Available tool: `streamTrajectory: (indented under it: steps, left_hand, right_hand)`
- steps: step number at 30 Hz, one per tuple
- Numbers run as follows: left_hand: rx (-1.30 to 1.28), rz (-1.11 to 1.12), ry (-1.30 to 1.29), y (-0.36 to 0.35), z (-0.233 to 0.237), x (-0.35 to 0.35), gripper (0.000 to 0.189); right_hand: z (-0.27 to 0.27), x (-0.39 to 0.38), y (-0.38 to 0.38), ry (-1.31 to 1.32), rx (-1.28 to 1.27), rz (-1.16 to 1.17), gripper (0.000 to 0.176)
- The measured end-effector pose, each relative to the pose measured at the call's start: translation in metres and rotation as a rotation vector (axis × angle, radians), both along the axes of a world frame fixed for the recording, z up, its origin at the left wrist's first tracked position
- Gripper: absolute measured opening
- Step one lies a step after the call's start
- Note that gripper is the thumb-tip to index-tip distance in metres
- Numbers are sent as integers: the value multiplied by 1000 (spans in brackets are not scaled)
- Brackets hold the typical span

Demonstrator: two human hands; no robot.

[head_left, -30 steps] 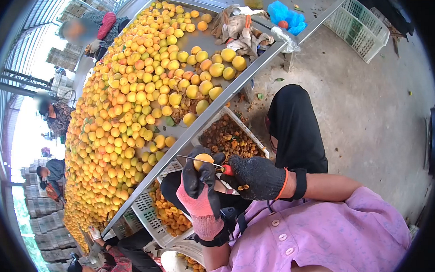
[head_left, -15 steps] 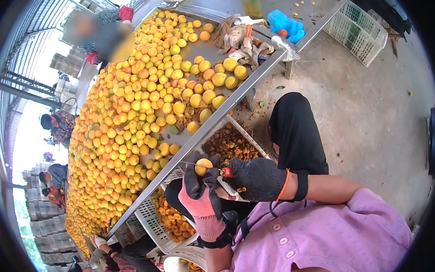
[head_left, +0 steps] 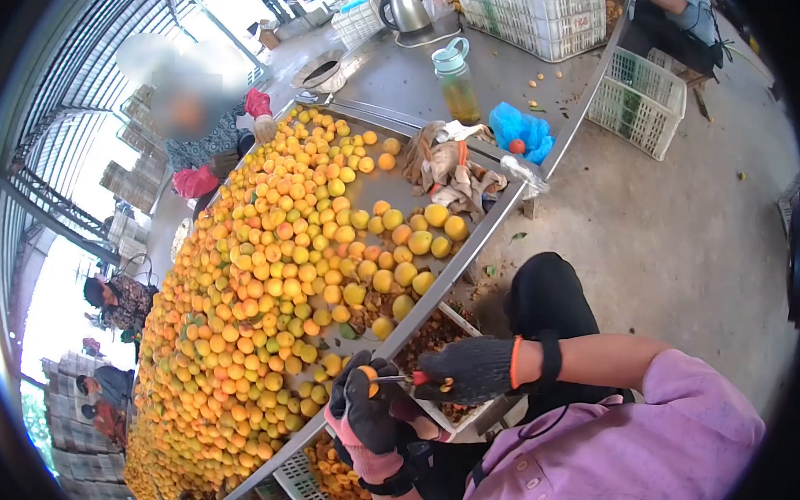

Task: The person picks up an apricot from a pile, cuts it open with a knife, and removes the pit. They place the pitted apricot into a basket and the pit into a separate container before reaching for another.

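Note:
My left hand (head_left: pixel 366 425), in a pink and black glove, has its fingers wrapped round an apricot (head_left: pixel 372 383). My right hand (head_left: pixel 471 371), in a dark glove with an orange cuff, grips a knife (head_left: pixel 420 378) by its red handle. The thin metal blade points left and meets the apricot; its tip is hidden there. Both hands are over the near edge of a metal table (head_left: pixel 480 240) heaped with apricots (head_left: pixel 266 289). Below my right hand stands a crate (head_left: pixel 476 415) with dark scraps in it.
Halved apricots (head_left: pixel 335 477) fill a white crate beneath the table edge. Rags (head_left: pixel 455 173), a blue plastic bag (head_left: pixel 520 131) and a bottle (head_left: pixel 456 84) lie toward the far end. Other people work across the table. A basket (head_left: pixel 639 104) stands on the floor.
The view has tilted up, bringing the kettle and far crates into sight. The knife blade, earlier laid across the apricot, now points into its side. My right hand has turned.

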State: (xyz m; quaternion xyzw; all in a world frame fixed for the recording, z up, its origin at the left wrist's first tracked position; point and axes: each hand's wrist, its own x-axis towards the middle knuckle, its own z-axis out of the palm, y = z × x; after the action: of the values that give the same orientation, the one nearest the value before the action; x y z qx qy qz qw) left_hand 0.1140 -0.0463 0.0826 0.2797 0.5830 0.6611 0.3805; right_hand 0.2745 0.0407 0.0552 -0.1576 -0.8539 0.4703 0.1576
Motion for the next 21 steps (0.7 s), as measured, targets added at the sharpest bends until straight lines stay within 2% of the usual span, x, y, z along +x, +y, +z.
streamTrajectory:
  steps: [1, 3, 4, 5, 7, 8, 9, 11, 12, 13, 14, 15, 17, 18, 19, 21]
  left_hand:
    - [57, 20, -43, 1, -2, -11, 37]
    - [55, 14, -66, 9, -3, -33, 40]
    - [68, -12, -99, 14, -1, -40, 42]
    - [85, -37, -133, 20, 1, -46, 44]
    - [52, -100, -94, 33, 4, -53, 40]
    - [48, -140, 12, 42, 5, -50, 40]
    - [38, -179, 120, 50, 5, -49, 41]
    - [19, -142, 21, 64, -5, -62, 38]
    - [36, -185, 182, 70, -13, -74, 41]
    - [53, -227, 342, 75, -19, -83, 45]
    - [54, -264, 217, 77, -22, -84, 49]
    - [50, -253, 212, 80, -23, -82, 49]
    - [180, -325, -126, 87, -30, -84, 49]
    - [-35, -335, 121, 93, -38, -99, 50]
    - [-50, -323, 111, 96, -45, -104, 50]
    - [-73, -345, -168, 100, -50, -104, 55]
  right_hand:
    - [-2, -1, 7, -3, 6, -2, 21]
    - [-15, 0, 21, 253, 0, 8, 27]
    - [-26, -9, 27, 357, -38, -135, 35]
    - [-30, -12, 32, 349, -37, -126, 35]
    - [-1, -30, 42, 236, 87, -287, 39]
    - [-13, -48, 52, 509, 235, -315, 38]
    - [-8, -62, 59, 513, 228, -307, 38]
    - [6, -85, 74, 403, 188, -246, 38]
    - [5, -93, 79, 396, -14, -223, 38]
    - [0, -101, 84, 392, -19, -211, 38]
    - [-7, -108, 89, 426, 56, -221, 36]
    - [-16, -116, 93, 461, 129, -233, 35]
    - [-31, -132, 101, 547, 186, -269, 30]
    - [-28, -134, 104, 392, 29, -283, 30]
    - [-29, -138, 107, 229, -132, -294, 29]
    - [-49, -152, 115, 221, -217, -291, 30]
